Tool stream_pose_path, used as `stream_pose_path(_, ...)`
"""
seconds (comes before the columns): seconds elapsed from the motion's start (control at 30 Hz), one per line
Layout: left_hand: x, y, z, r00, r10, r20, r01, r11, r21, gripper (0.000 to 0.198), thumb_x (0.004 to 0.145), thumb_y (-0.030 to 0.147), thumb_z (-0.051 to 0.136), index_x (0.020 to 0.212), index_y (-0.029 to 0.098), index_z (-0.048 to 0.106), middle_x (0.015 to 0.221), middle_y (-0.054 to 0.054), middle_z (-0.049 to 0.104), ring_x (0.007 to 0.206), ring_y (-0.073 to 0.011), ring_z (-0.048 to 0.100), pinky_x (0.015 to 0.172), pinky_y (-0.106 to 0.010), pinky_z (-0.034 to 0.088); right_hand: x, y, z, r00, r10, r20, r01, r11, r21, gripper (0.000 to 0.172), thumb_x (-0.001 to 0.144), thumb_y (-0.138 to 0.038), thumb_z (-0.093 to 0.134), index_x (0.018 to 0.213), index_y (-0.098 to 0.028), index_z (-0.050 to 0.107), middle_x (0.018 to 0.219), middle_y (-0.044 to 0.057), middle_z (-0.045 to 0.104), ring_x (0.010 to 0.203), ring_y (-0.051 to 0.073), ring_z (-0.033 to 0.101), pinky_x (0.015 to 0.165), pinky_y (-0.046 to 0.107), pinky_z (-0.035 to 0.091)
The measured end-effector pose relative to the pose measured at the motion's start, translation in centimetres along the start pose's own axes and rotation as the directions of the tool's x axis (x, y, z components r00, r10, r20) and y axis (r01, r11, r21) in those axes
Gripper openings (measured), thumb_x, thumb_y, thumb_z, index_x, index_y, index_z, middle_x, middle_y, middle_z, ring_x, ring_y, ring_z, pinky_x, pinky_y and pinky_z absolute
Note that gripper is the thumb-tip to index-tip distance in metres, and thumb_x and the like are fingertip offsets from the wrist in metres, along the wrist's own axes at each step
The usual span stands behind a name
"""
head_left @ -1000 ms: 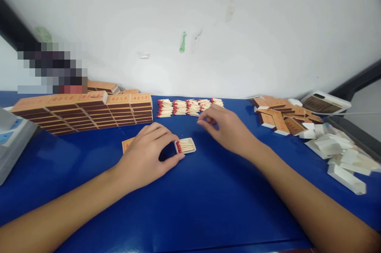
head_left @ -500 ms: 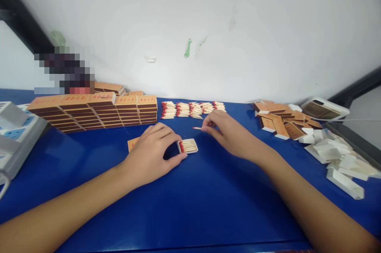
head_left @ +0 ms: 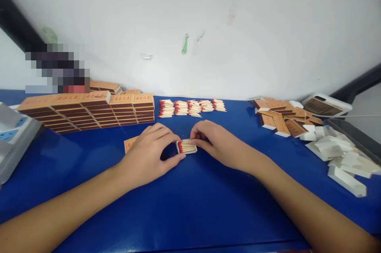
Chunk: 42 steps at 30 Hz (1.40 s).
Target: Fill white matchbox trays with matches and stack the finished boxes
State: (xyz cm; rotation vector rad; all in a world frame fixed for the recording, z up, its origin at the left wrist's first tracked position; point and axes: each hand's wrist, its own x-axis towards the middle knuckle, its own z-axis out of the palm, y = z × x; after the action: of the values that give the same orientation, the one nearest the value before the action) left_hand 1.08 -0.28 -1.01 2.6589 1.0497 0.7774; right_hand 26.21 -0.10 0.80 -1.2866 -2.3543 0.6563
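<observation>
A small white matchbox tray (head_left: 194, 151) lies on the blue table, holding red-headed matches (head_left: 186, 145) with their heads toward the left. My left hand (head_left: 145, 151) grips the tray's left end between thumb and index finger. Pinched together at the tray's right end, the fingers of my right hand (head_left: 212, 138) hold a match just over the other matches; most of it is hidden or blends in with them. An orange matchbox cover (head_left: 128, 144) is partly hidden behind my left hand. Several small piles of matches (head_left: 194, 108) lie beyond both hands.
Filled rows of orange matchboxes (head_left: 95, 110) are stacked at the left, beside a white power strip (head_left: 18, 138). Orange covers (head_left: 278, 116) lie heaped at the right, near loose white trays (head_left: 342, 153) and a phone (head_left: 326, 105). A white wall (head_left: 238, 54) rises behind.
My right hand has moved down and left, bringing the match from above the table to the tray. The left hand still grips the tray. The view has shifted slightly.
</observation>
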Motion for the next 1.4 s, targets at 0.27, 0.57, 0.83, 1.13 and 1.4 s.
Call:
stream_pose_path(0.27,-0.1,0.1,0.0,1.0,-0.004,0.01,0.003,1.0,0.019,0.022,0.097,0.041,0.072,0.109,0.022,0.07,0.107,-0.005,0.074,0.106,-0.0252,0.064,0.096,-0.042,0.051,0.2,0.0,-0.3,0.999,0.042,-0.002,-0.042,0.993,0.107,0.012,0.102,-0.026,0.062,0.099,-0.023,0.073,0.094,0.002,0.069,0.083,0.017,0.061,0.075,0.032,0.047)
stream_pose_path(0.57,0.0,-0.1,0.1,1.0,-0.008,0.025,0.008,1.0,0.016,0.022,0.097,0.039,0.072,0.109,0.021,0.071,0.105,-0.005,0.073,0.106,-0.0263,0.063,0.096,-0.045,0.051,0.3,-0.4,-0.2,0.998,0.061,-0.021,-0.056,0.984,0.167,0.012,0.099,-0.019,0.063,0.094,-0.022,0.074,0.092,0.002,0.07,0.079,0.015,0.061,0.071,0.03,0.047)
stream_pose_path(0.83,-0.1,0.0,0.0,1.0,-0.011,0.01,0.011,1.0,0.003,0.021,0.096,0.037,0.074,0.108,0.021,0.071,0.106,-0.006,0.073,0.108,-0.0265,0.064,0.098,-0.045,0.051,0.1,-0.7,0.2,0.999,0.022,-0.04,-0.015,0.988,0.156,0.008,0.1,-0.027,0.066,0.101,-0.023,0.073,0.096,0.002,0.066,0.079,0.015,0.06,0.071,0.029,0.049)
stream_pose_path(1.13,-0.2,0.0,0.1,1.0,-0.008,0.017,0.008,1.0,-0.001,0.021,0.096,0.038,0.074,0.109,0.021,0.07,0.107,-0.007,0.073,0.108,-0.0267,0.064,0.099,-0.046,0.051,0.0,-0.6,0.4,0.999,-0.021,-0.041,0.022,0.999,0.038,0.011,0.1,-0.018,0.062,0.097,-0.022,0.073,0.097,0.004,0.065,0.082,0.016,0.062,0.072,0.03,0.05)
stream_pose_path(1.4,-0.1,-0.1,0.0,1.0,-0.014,0.021,0.015,1.0,-0.012,0.021,0.097,0.038,0.073,0.109,0.021,0.071,0.107,-0.006,0.073,0.109,-0.0263,0.064,0.099,-0.045,0.05,0.8,3.4,-2.4,0.96,0.016,-0.28,-0.045,0.994,-0.097,0.013,0.099,-0.028,0.064,0.091,-0.022,0.072,0.084,0.003,0.067,0.073,0.018,0.059,0.069,0.032,0.047)
